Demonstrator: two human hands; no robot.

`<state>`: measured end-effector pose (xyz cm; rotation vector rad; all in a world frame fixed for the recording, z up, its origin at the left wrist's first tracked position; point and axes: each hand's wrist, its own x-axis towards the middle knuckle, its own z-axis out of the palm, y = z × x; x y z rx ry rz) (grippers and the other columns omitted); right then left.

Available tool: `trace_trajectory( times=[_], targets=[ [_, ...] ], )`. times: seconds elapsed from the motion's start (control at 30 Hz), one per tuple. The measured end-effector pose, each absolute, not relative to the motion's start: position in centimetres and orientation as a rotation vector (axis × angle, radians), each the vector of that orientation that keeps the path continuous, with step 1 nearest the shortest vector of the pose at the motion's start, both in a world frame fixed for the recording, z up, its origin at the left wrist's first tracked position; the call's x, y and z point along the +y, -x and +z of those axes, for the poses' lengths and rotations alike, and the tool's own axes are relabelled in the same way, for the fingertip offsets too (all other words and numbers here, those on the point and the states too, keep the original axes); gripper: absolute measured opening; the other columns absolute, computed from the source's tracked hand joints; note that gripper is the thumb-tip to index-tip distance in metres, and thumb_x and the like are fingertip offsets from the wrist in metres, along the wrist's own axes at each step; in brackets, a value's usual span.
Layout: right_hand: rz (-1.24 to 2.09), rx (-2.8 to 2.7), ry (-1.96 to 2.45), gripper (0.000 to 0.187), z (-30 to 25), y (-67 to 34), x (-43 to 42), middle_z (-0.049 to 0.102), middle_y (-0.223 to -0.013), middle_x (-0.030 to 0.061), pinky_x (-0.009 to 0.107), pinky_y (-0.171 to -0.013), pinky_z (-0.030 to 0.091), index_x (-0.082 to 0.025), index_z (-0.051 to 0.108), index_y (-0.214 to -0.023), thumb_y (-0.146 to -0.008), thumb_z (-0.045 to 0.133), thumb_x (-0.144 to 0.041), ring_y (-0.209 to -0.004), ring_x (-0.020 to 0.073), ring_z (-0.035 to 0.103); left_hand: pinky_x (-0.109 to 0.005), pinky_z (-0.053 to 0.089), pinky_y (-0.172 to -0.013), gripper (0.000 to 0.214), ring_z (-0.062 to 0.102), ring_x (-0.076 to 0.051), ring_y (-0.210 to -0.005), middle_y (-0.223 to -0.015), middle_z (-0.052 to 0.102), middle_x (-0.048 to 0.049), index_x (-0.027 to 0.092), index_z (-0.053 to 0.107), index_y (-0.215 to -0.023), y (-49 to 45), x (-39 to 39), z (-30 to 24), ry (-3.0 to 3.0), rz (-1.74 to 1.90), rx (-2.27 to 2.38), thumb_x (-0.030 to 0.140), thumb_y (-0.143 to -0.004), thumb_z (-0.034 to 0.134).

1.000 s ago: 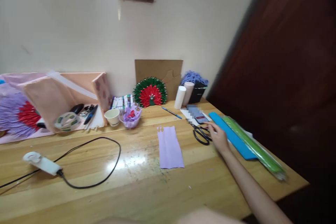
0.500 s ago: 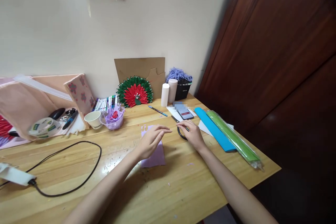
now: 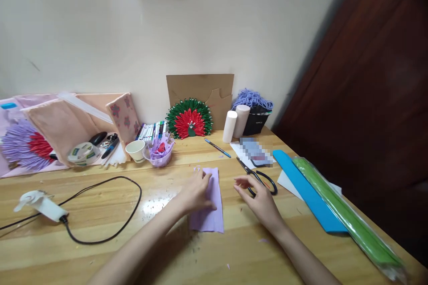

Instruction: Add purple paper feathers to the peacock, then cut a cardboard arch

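Observation:
A sheet of purple crepe paper (image 3: 214,218) lies flat on the wooden table in front of me. Over its left part rests my left hand (image 3: 195,193), thumb and fingers apart; whether it presses on the sheet I cannot tell. To the right of the paper, my right hand (image 3: 262,202) hovers with loosely curved fingers and nothing visible in them. Just behind that hand are black-handled scissors (image 3: 270,182), their blades pointing to the back left and partly hidden by the fingers.
A blue pen (image 3: 217,147), a phone (image 3: 256,151) and two white rolls (image 3: 230,127) are at the back. Blue (image 3: 307,191) and green (image 3: 344,213) paper rolls line the right edge. A glue gun (image 3: 43,205) with its cord, a cup (image 3: 135,150) and a scrap bowl (image 3: 158,156) stand left.
The view has swung left, so things appear further right. My left hand has spread its fingers over the purple paper. My right hand has come off the scissors area, nearer me.

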<state>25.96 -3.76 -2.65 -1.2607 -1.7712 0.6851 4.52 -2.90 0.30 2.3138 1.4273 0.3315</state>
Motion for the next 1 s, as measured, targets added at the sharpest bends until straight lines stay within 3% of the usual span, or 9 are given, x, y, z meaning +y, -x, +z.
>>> trace_trajectory(
  times=[0.17, 0.23, 0.3, 0.4, 0.53, 0.6, 0.7, 0.87, 1.0],
  targets=[
    [0.861, -1.759, 1.3, 0.025, -3.3, -25.9, -4.0, 0.065, -0.093, 0.006, 0.033, -0.081, 0.048, -0.021, 0.057, -0.102, -0.084, 0.052, -0.039, -0.088, 0.02, 0.061, -0.032, 0.044, -0.075, 0.016, 0.058, -0.024, -0.086, -0.089, 0.061, -0.0057, 0.019, 0.063, -0.079, -4.8, -2.5, -1.5, -2.123, 0.184, 1.512, 0.028, -0.068, 0.071],
    [0.952, -1.73, 1.322, 0.028, -3.9, -25.8, -4.0, 0.065, -0.096, 0.0071, 0.035, -0.082, 0.049, -0.021, 0.056, -0.102, -0.083, 0.053, -0.041, -0.09, 0.0213, 0.062, -0.03, 0.044, -0.074, 0.006, 0.059, -0.023, -0.086, -0.087, 0.061, -0.0052, 0.019, 0.063, -0.073, -4.9, -2.6, -1.4, -2.078, 0.204, 1.528, 0.023, -0.072, 0.067],
    [1.084, -1.629, 1.336, 0.033, -4.7, -25.4, -3.7, 0.065, -0.099, 0.0096, 0.036, -0.084, 0.05, -0.02, 0.057, -0.099, -0.08, 0.054, -0.046, -0.094, 0.0235, 0.062, -0.035, 0.042, -0.081, 0.011, 0.056, -0.027, -0.096, -0.099, 0.06, -0.01, 0.017, 0.063, -0.083, -4.7, -2.7, -1.1, -2.02, 0.269, 1.613, 0.019, -0.072, 0.065],
    [1.273, -1.416, 1.355, 0.043, -6.2, -23.9, -3.0, 0.062, -0.109, 0.0149, 0.039, -0.084, 0.052, -0.019, 0.056, -0.096, -0.067, 0.063, -0.051, -0.1, 0.0278, 0.061, -0.048, 0.034, -0.094, 0.045, 0.044, -0.038, -0.114, -0.118, 0.049, -0.0218, 0.009, 0.055, -0.106, -4.0, -2.7, -0.7, -1.89, 0.408, 1.786, 0.012, -0.064, 0.071],
    [1.382, -1.299, 1.403, 0.068, -7.4, -20.2, -1.9, 0.06, -0.111, 0.0145, 0.037, -0.061, 0.056, -0.02, 0.046, -0.111, -0.054, 0.072, -0.047, -0.071, 0.0228, 0.066, -0.047, 0.035, -0.096, 0.069, 0.044, -0.039, -0.114, -0.12, 0.046, -0.026, 0.002, 0.049, -0.114, -2.7, -2.4, -1.3, -1.718, 0.569, 1.746, 0.007, -0.051, 0.078],
    [1.441, -1.337, 1.377, 0.077, -7.3, -18.4, -1.3, 0.065, -0.091, 0.0074, 0.034, -0.049, 0.053, -0.02, 0.041, -0.118, -0.054, 0.072, -0.048, -0.056, 0.0191, 0.063, -0.04, 0.039, -0.094, 0.068, 0.049, -0.033, -0.111, -0.119, 0.048, -0.0224, 0.005, 0.049, -0.116, -2.2, -1.9, -1.9, -1.65, 0.651, 1.641, 0.009, -0.053, 0.076],
    [1.475, -1.398, 1.259, 0.069, -6.1, -16.5, -0.1, 0.065, -0.073, 0.0031, 0.035, -0.058, 0.054, -0.02, 0.047, -0.112, -0.055, 0.074, -0.048, -0.062, 0.0215, 0.065, -0.035, 0.042, -0.091, 0.056, 0.055, -0.027, -0.106, -0.11, 0.057, -0.0162, 0.009, 0.048, -0.118, -1.5, -1.0, -2.2, -1.55, 0.785, 1.515, 0.014, -0.065, 0.067],
    [1.412, -1.487, 1.05, 0.051, -1.7, -14.3, 2.1, 0.069, -0.095, 0.0113, 0.04, -0.083, 0.051, -0.02, 0.056, -0.095, -0.059, 0.073, -0.051, -0.091, 0.0266, 0.065, -0.034, 0.049, -0.074, 0.047, 0.063, -0.022, -0.083, -0.097, 0.063, -0.0135, 0.009, 0.047, -0.118, 0.1, 0.5, -0.3, -1.392, 1.003, 1.387, 0.029, -0.077, 0.06],
    [1.391, -1.573, 0.992, 0.046, 1.1, -12.6, 2.8, 0.064, -0.109, 0.0118, 0.04, -0.084, 0.051, -0.018, 0.058, -0.1, -0.069, 0.066, -0.051, -0.093, 0.0249, 0.064, -0.028, 0.047, -0.059, 0.021, 0.061, -0.018, -0.065, -0.076, 0.063, -0.007, 0.011, 0.058, -0.09, 2.4, 1.5, 1.8, -1.287, 1.125, 1.329, 0.025, -0.075, 0.06]
  ],
)
